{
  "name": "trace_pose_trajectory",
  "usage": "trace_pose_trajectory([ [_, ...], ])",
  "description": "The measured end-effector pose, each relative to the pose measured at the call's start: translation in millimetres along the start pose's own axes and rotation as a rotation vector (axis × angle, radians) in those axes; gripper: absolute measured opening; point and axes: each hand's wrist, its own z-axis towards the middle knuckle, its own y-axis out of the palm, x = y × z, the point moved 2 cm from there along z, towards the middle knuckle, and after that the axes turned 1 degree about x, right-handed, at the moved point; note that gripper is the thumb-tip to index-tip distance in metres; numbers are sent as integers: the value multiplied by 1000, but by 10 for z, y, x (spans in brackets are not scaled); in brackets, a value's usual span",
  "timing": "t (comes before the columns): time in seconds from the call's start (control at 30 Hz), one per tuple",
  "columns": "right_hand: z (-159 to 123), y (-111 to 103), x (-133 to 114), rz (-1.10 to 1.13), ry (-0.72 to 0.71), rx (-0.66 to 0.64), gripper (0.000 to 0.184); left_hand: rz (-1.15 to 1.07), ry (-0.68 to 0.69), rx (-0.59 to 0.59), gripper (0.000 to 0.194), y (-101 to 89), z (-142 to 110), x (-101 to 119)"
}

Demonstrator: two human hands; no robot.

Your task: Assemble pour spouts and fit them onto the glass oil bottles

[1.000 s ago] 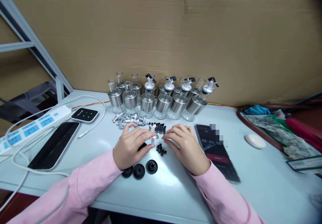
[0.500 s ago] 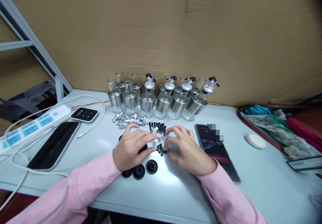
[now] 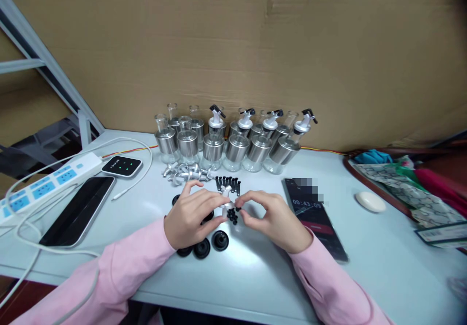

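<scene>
Cardboard wall (image 3: pixel 182 43): stood behind a pale desk (image 3: pixel 262 291), with glass-and-steel bottles (image 3: pixel 238 147) lined up near its foot.
Bottle tops: four in the front row wore silver spouts (image 3: pixel 245 120) with black levers; the two at the left end of that row had uncovered glass necks.
Spare spouts (image 3: pixel 188 174): lay in a heap before the bottles, just beyond the left hand (image 3: pixel 188 213).
Left hand: thumb and fingers were closed on one pale spout (image 3: pixel 228 205), held over the desk between the two hands.
Right hand (image 3: pixel 275 220): thumb and forefinger had nearly met around a small black piece (image 3: pixel 238 208); I couldn't tell whether they gripped or only touched it.
Black bits: little rings (image 3: pixel 233 217) sat in a cluster under the hands, thin levers (image 3: pixel 228 184) in a row behind, round caps (image 3: pixel 221 240) nearer the desk's front edge, some partly hidden by the left hand.
Phone (image 3: pixel 317 218): lay beside the right hand, its timer lit.
Step in hand: to my eye, taking up one tiny piece while the spout was kept steady.
Next move: seemed to call for a sure fingertip pinch on that piece, clear of its neighbours, and an unmoving left hand.
</scene>
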Motion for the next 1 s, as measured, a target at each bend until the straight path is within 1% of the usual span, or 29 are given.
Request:
trace_pose_trajectory([
  [0.17, -16, 9, -71, 191, 12, 139, 8, -9, 12, -27, 21, 0, 7, 14],
  [0.3, -22, 21, -40, 280, 27, 281, 9, -25, 38, -58, 20, 8, 8, 29],
  [0.37, -18, 33, -19, 308, 25, 324, 12, -37, 58, -69, 22, 13, 4, 36],
  [0.57, -23, 84, 35, 510, 136, 407, 10, -27, 64, -70, 24, 12, -7, 39],
  [0.67, -28, 84, 18, 539, 95, 438, 6, -24, 66, -73, 24, 11, -5, 40],
  [0.77, -32, 70, -4, 513, 49, 474, 9, -26, 72, -79, 23, 15, -6, 39],
  [1.0, -26, 69, 6, 471, 22, 469, 10, -49, 74, -93, 24, 22, -17, 31],
])
